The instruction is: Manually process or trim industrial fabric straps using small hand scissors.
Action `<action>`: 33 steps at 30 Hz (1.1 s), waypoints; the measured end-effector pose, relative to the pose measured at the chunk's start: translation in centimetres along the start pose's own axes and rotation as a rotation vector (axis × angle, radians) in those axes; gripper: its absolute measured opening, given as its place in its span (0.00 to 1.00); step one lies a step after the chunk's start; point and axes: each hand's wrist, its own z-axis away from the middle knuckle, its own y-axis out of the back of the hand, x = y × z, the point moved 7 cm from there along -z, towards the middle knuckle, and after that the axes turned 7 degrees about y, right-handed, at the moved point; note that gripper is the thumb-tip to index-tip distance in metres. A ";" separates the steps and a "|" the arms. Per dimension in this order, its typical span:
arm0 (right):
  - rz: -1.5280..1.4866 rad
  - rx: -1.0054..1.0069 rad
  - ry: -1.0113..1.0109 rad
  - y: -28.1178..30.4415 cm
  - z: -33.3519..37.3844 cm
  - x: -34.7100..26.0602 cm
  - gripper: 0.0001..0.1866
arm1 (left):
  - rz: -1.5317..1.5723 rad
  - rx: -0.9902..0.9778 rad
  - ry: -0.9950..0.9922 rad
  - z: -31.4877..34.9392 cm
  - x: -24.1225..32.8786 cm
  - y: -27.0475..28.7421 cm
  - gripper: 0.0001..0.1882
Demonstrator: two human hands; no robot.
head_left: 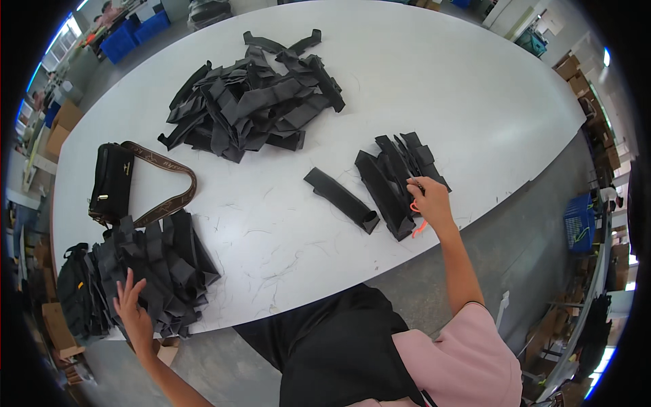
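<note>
Gripping an orange-handled tool, our right hand is nearer the bunched black strips, lying under and left of its fingers and slanting away leftward, while our left hand spreads open by another heap.

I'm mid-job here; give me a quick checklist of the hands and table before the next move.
1. Left hand free: ok, fingers spread and nothing seen in its grip.
2. Left hand off the left pile of black strips: cannot tell, it overlaps the pile in this view.
3. Right hand on the orange-handled tool: ok, fingers curled at it beside the right group of strips.
4. Lone strip apart from the right group: ok, a gap shows.
5. Tabletop free of loose threads: not ok, threads lie scattered across it.
6. Black bag well away from the left pile: not ok, it sits right by it.
</note>
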 end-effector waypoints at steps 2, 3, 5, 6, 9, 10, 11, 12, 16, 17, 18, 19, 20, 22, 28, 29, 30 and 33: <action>0.059 -0.055 0.015 -2.0 -0.1 -1.4 0.11 | -0.086 0.126 -0.038 1.1 3.7 3.1 0.23; 0.129 -0.103 0.031 -3.3 -0.2 -2.3 0.12 | -0.161 0.251 -0.085 1.6 6.2 4.8 0.21; 0.105 -0.126 0.027 -5.5 -0.5 -2.8 0.15 | 0.271 0.178 -0.207 3.0 12.9 6.3 0.15; 0.097 -0.167 0.044 -6.6 -0.6 -3.1 0.18 | 0.582 0.058 -0.334 3.9 16.8 6.2 0.12; 0.100 -0.284 0.117 -10.7 -0.8 -6.5 0.27 | 1.472 -0.380 -0.577 9.0 25.2 6.6 0.18; 0.180 -0.377 0.063 -11.8 -0.6 -6.7 0.28 | 1.657 -0.629 -0.766 9.8 27.3 6.2 0.19; 0.262 -0.469 0.009 -12.6 -0.3 -6.5 0.30 | 1.885 -0.726 -0.709 10.8 28.9 6.3 0.20; 0.254 -0.475 -0.008 -13.0 -0.2 -6.1 0.30 | 2.024 -0.869 -1.068 11.2 30.5 6.7 0.25; 0.159 -0.447 0.027 -13.7 0.1 -6.1 0.31 | 2.304 -0.991 -0.853 11.9 31.8 7.5 0.22; 0.012 -0.426 0.054 -13.1 0.4 -7.1 0.30 | 2.300 -0.975 -0.848 11.9 31.8 7.6 0.22; -0.136 -0.405 0.080 -12.7 0.8 -8.1 0.30 | 2.309 -1.015 -0.846 11.9 31.9 7.6 0.22; -0.139 -0.410 0.085 -12.9 1.2 -8.5 0.30 | 2.321 -1.063 -0.844 11.9 32.0 7.6 0.21; -0.295 -0.423 0.070 -13.4 1.6 -9.2 0.29 | 2.312 -1.059 -0.865 12.0 31.9 7.6 0.22; -0.521 -0.508 -0.038 -14.0 2.9 -11.4 0.28 | 2.410 -0.952 -0.864 13.0 32.0 7.5 0.23; -0.774 -0.653 -0.285 -15.1 5.3 -14.7 0.30 | 2.361 -0.881 -0.994 13.4 31.2 7.7 0.24; -0.773 -0.656 -0.279 -15.7 5.1 -14.5 0.30 | 2.473 -0.774 -0.958 13.0 31.1 8.3 0.25; -0.732 -0.589 -0.215 -16.3 4.2 -13.7 0.30 | 2.472 -0.768 -0.964 12.5 30.3 8.3 0.25; -0.697 -0.498 -0.112 -16.6 2.6 -13.0 0.29 | 2.169 -0.728 -1.014 9.7 28.6 5.5 0.24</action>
